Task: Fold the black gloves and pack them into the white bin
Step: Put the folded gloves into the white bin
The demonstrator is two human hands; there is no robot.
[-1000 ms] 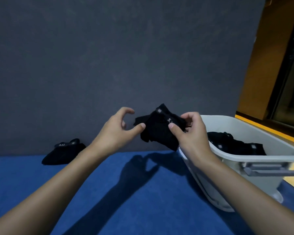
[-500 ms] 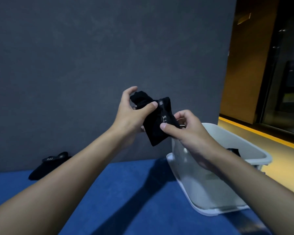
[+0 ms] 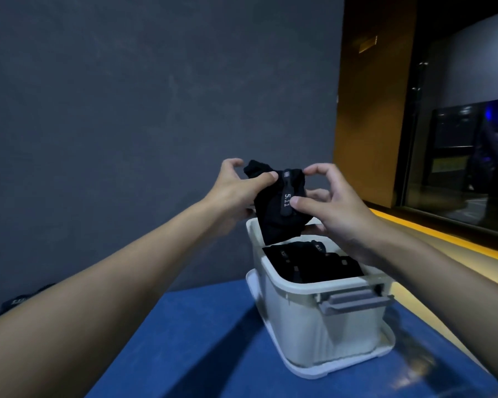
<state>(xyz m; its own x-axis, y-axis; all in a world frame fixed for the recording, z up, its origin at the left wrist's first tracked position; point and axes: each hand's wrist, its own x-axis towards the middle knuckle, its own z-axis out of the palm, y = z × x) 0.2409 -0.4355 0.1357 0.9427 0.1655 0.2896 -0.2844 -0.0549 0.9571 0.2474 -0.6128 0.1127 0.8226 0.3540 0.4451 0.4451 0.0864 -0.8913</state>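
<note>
The black fabric glove with white "5.11" lettering on its strap [image 3: 279, 208] is at the centre of the frame, bunched between both hands directly above the far end of the white plastic bin with a grey latch handle [image 3: 299, 326]. It is held clear of the rim, apparently so the fold can be tightened in the air and the bundle lowered straight in without a further carry. The bin stands at lower centre-right on a blue cloth-covered surface [image 3: 199, 340]. A layer of folded black gloves [image 3: 314, 262] already covers its interior, so the packing looks well along. The remaining room seems to be at the far end, under the held glove. One more dark glove [image 3: 18, 301] lies at the lower left edge, partly hidden behind one of the forearms [image 3: 127, 268]; whether it is folded cannot be told.

The left hand [image 3: 233, 193] grips the glove's upper left part, with the thumb laid across the front of the fabric and the fingers curled round behind. The right hand [image 3: 339, 211] pinches the right side. Its thumb presses on the lettered strap, its forefinger arches over to touch the top corner, and the other fingers sit behind the cloth. Both arms reach forward and upward from the lower corners and converge on the glove, with the wrists roughly level. A dark grey wall [image 3: 127, 110] fills the upper left behind them.
</note>
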